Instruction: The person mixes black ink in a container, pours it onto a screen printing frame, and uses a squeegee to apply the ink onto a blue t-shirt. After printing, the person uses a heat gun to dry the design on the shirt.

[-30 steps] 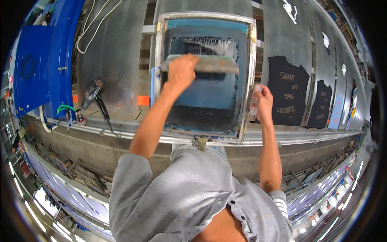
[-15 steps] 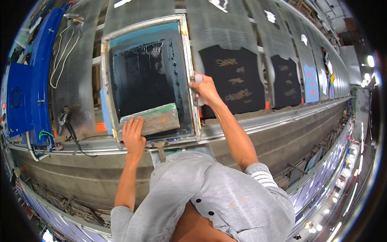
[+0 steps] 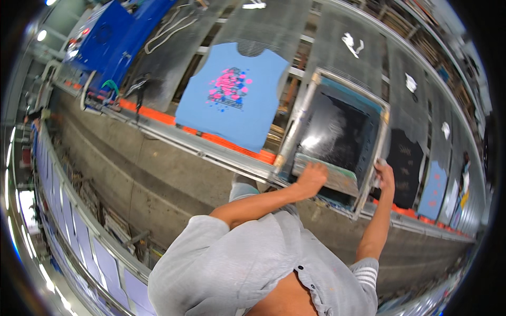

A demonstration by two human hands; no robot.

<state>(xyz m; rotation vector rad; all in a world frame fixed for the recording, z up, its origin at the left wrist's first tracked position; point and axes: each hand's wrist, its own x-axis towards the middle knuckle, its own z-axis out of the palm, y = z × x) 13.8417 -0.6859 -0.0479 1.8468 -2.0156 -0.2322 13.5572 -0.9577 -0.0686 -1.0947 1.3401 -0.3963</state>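
Observation:
A metal-framed printing screen (image 3: 382,129) with a dark, wet, inky surface sits over the pallet row, right of centre. My left hand (image 3: 312,178) is closed on a long worn squeegee (image 3: 340,180), which lies across the lower end inside the frame. My right hand (image 3: 385,175) grips a pale handle (image 3: 379,164) on the screen's right side. Left of the screen a light blue shirt panel (image 3: 232,102) lies flat, bearing a pink, blue and dark print. A black printed panel (image 3: 403,168) shows just right of the frame.
Further right are a small light blue panel (image 3: 435,190) and more pallets. At upper left stand a blue machine (image 3: 113,34) and a black hair dryer (image 3: 137,89). A metal rail (image 3: 211,158) edges the table along a concrete floor (image 3: 132,158); lilac panels (image 3: 95,242) line the bottom left.
The screen has shifted right along the row, uncovering the printed blue panel and covering part of the black ones. The squeegee has come down to the frame's near end. The view has swung.

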